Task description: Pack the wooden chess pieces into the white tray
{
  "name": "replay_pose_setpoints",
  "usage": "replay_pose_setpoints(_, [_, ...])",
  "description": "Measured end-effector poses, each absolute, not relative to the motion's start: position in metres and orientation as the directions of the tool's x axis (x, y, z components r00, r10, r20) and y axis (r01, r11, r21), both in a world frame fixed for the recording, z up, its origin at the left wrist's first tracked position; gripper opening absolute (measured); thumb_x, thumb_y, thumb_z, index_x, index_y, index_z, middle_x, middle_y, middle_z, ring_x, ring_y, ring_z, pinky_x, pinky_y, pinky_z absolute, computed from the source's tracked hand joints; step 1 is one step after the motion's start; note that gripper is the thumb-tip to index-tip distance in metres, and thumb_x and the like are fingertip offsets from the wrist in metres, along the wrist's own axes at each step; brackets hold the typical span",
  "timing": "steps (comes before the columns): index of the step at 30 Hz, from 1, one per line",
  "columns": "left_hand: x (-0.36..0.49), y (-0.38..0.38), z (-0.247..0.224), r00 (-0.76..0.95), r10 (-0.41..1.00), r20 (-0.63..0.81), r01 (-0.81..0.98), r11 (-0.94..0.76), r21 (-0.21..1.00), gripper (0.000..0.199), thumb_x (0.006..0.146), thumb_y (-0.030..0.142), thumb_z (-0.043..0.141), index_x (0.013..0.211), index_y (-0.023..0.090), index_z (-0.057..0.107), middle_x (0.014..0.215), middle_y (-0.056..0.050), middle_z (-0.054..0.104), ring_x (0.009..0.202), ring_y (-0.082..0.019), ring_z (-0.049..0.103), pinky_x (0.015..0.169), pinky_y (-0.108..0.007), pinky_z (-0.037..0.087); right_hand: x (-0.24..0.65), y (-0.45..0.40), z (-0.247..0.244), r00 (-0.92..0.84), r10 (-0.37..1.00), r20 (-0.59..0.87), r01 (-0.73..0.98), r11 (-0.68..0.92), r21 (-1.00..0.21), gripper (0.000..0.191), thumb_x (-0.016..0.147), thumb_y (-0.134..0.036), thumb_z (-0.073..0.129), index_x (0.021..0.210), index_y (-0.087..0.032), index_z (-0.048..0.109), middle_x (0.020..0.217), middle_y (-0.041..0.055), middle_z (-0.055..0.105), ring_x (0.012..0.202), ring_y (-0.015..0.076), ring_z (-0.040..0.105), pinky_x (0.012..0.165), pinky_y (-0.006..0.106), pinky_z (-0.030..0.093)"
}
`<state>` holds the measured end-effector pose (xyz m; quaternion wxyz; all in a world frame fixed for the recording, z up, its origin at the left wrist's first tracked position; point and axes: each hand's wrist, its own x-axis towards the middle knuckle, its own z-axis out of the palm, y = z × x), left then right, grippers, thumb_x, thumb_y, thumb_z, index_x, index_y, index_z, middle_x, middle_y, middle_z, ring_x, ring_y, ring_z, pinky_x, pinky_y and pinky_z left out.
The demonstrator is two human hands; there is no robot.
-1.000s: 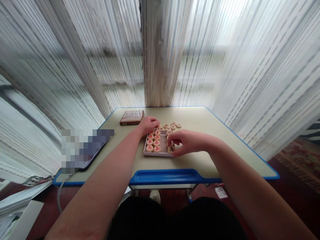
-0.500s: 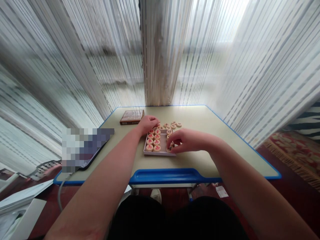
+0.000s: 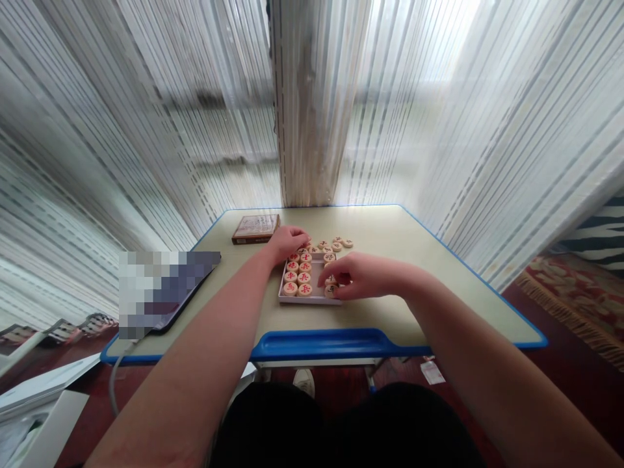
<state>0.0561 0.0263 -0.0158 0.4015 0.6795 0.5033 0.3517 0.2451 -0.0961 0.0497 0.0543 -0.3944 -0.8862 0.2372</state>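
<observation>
A shallow white tray [image 3: 308,301] lies on the table with round wooden Chinese chess pieces in it. Two columns of red-marked pieces [image 3: 305,278] fill its left side, and dark-marked pieces run down the right. My left hand [image 3: 290,240] is at the tray's far left corner, its fingers pinched on a Chinese chess piece that is mostly hidden. Over the right column hovers my right hand [image 3: 358,274], thumb and index finger apart. Below its fingers sits a dark-marked piece [image 3: 331,290] in the near right corner. Part of that column is covered by the hand.
Loose pieces [image 3: 337,247] lie beyond the tray. A flat brown box [image 3: 256,229] rests at the far left. On the left edge is a dark, partly blurred-out device [image 3: 190,292] with a cable. A blue trough [image 3: 322,344] lines the table's front edge.
My right hand's fingers have come off the near right piece, and the index finger has shifted left, away from the thumb. My left hand stays nearly still.
</observation>
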Motion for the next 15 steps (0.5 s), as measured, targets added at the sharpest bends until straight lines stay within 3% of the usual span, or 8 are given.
replay_pose_setpoints(5, [0.0561, 0.0255, -0.0155, 0.254, 0.963, 0.087, 0.408, -0.188, 0.893, 0.023, 0.06, 0.031, 0.06, 0.073, 0.014, 0.069, 0.064, -0.001, 0.064, 0.061, -0.012, 0.054, 0.061, -0.023, 0.043, 0.2455, -0.0963, 0.0497, -0.677, 0.727, -0.112, 0.681, 0.561, -0.471, 0.023, 0.069, -0.018, 0.057, 0.087, -0.02, 0.072, 0.061, -0.0027, 0.054, 0.053, 0.0079, 0.043, 0.052, 0.021, 0.033])
replay_pose_setpoints(15, [0.0569, 0.0211, -0.0117, 0.253, 0.962, 0.105, 0.458, -0.215, 0.863, 0.025, 0.063, 0.031, 0.058, 0.077, 0.014, 0.069, 0.066, -0.001, 0.066, 0.064, -0.013, 0.056, 0.061, -0.023, 0.043, 0.2471, -0.0947, 0.0501, -0.678, 0.726, -0.115, 0.678, 0.557, -0.48, 0.023, 0.07, -0.021, 0.057, 0.088, -0.02, 0.073, 0.064, -0.0016, 0.058, 0.055, 0.0088, 0.045, 0.053, 0.022, 0.034])
